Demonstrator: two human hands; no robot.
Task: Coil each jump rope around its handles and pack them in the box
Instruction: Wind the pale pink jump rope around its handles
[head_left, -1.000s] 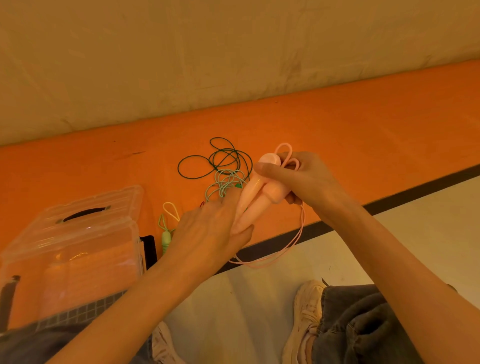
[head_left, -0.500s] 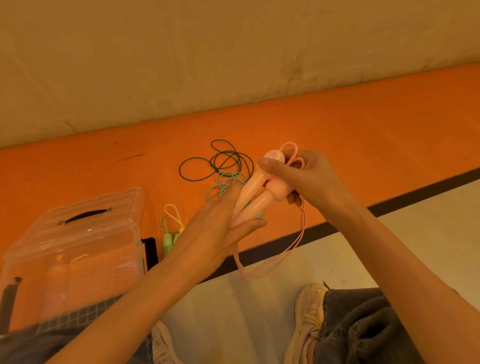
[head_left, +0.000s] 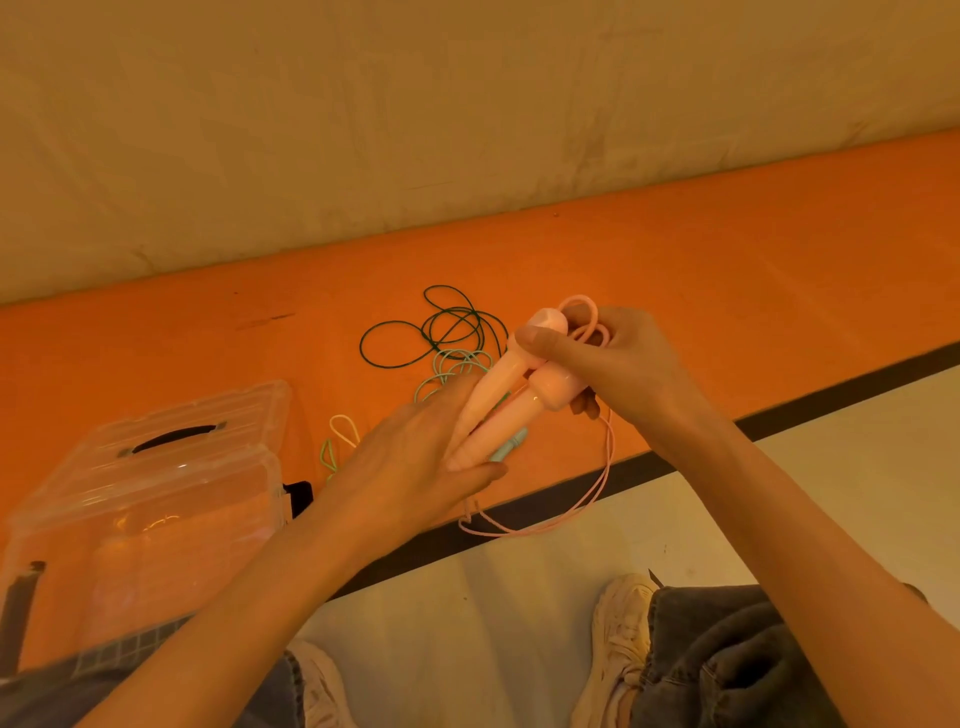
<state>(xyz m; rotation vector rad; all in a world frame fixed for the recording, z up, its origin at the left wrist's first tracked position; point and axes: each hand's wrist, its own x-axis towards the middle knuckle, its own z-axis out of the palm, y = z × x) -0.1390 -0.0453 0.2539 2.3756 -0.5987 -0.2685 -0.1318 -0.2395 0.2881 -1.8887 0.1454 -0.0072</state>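
My right hand (head_left: 618, 364) grips the thick ends of the two pink handles (head_left: 498, 395), held side by side and slanting down to the left. Small pink cord loops stick out above its fingers. My left hand (head_left: 415, 462) holds the thin lower ends of the handles between thumb and fingers. The pink cord (head_left: 592, 493) hangs down from my right hand in a loose loop. A dark green rope (head_left: 441, 327) and a light green rope (head_left: 452, 369) lie tangled on the orange mat behind. The clear plastic box (head_left: 150, 493) stands at the left, its lid raised.
A yellow-green rope (head_left: 337, 441) lies on the orange mat (head_left: 727, 249) between the box and my left hand. A wall rises behind the mat. My shoes and trouser legs are at the bottom, on a pale floor (head_left: 467, 597) edged by a black strip.
My left hand has shifted along the thin ends of the handles, and the hanging pink loop has swung and changed shape. My right hand has kept its grip.
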